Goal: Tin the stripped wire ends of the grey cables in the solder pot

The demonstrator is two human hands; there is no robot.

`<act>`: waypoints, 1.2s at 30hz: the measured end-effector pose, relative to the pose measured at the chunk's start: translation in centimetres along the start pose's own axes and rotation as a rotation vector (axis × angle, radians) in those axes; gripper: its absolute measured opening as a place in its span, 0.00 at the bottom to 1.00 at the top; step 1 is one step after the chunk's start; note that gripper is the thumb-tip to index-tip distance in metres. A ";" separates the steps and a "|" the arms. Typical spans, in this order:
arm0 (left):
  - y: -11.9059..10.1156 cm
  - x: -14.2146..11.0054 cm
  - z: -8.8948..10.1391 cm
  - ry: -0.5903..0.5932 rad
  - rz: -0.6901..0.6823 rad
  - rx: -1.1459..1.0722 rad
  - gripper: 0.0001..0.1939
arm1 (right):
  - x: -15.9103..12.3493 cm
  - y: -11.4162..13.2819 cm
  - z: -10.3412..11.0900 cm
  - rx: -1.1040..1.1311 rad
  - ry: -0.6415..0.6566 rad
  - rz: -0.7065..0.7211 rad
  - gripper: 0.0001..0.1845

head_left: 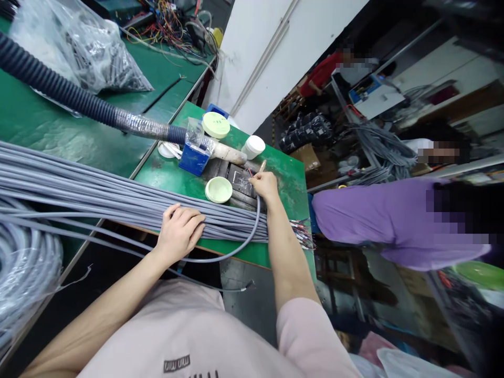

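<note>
The right hand [264, 185] has its grip closed on the end of a gray cable [241, 251], directly above a dark work block [240, 179] on the green counter [291, 197]. Colored conductors [250, 172] show at the fingertips. From this grip, the cable curves down and to the left in a loop, passing beneath the left wrist.

The left hand [181, 231] lies palm down on a gray cable bundle [129, 197], fingers bent over its near edge. Whether this grip is closed around any individual cables cannot be told. The bundle lies across the counter and passes beneath the right forearm; stripped wire ends [303, 234] fan out past that forearm.

Components around the work block are arranged as follows. An open pale-green tub [219, 189] stands just beside the block, between it and the bundle. A blue box [194, 159] supports the end section of a corrugated hose [79, 102], whose pale nozzle [228, 154] points toward the block. A white container [254, 147] stands beside the nozzle tip, and a yellow-green round lid [216, 125] is located behind the hose.

At the far left, a clear plastic bag [79, 52] rests on an adjoining green surface [98, 147]; a gray cable coil [23, 273] lies nearer the wearer.
</note>
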State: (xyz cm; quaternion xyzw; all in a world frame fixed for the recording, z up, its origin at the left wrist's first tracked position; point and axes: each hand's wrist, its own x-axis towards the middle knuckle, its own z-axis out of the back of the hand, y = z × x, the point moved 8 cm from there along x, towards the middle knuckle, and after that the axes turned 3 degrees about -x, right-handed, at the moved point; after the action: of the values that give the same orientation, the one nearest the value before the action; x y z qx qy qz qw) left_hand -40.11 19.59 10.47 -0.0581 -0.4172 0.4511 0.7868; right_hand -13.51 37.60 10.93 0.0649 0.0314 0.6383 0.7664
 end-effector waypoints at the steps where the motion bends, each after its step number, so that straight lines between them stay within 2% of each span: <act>1: 0.0 0.0 0.0 -0.001 -0.001 0.002 0.08 | 0.0 0.0 -0.1 -0.004 0.004 0.001 0.11; 16: 0.1 0.0 -0.1 0.011 0.020 -0.024 0.09 | 0.2 -0.1 -0.3 -0.006 0.004 -0.008 0.12; 27: 0.2 0.0 -0.2 0.011 0.028 -0.020 0.09 | 0.4 -0.2 -0.6 0.046 0.007 -0.020 0.09; 32: 0.2 0.0 -0.2 0.001 0.021 -0.023 0.08 | -1.0 -0.1 1.2 0.170 -0.010 0.011 0.12; 34: 0.2 0.0 -0.1 -0.002 0.015 -0.018 0.08 | -2.8 0.1 2.6 0.277 -0.012 0.048 0.15; 36: 0.2 0.0 0.1 -0.010 0.021 -0.033 0.08 | -5.3 0.8 4.1 0.491 -0.005 0.095 0.17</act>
State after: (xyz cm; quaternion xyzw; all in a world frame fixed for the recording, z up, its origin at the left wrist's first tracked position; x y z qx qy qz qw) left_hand -40.29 19.67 10.50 -0.0731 -0.4281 0.4525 0.7789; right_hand -14.75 32.26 14.95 0.2523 0.1806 0.6467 0.6968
